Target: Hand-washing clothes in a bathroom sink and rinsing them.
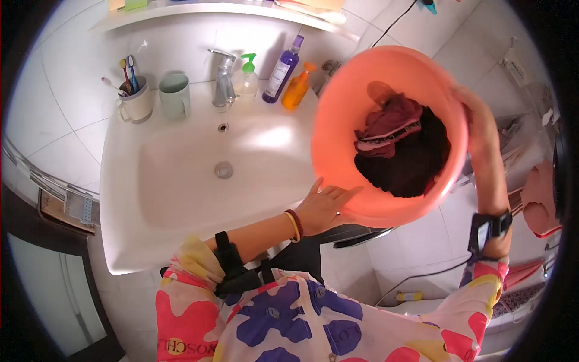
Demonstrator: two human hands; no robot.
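An orange plastic basin is held up to the right of the white sink, tilted so that its inside faces me. In it lie a crumpled maroon garment with a patterned band and a black garment. My left hand grips the basin's near left rim, fingers laid over the edge and thumb up. On the far right side, my right hand is wrapped round the basin's outer wall; its fingertips are partly hidden.
Along the sink's back stand a toothbrush cup, a pale green mug, a chrome faucet, a green-topped pump bottle, a purple bottle and an orange pump bottle. A white shelf runs above.
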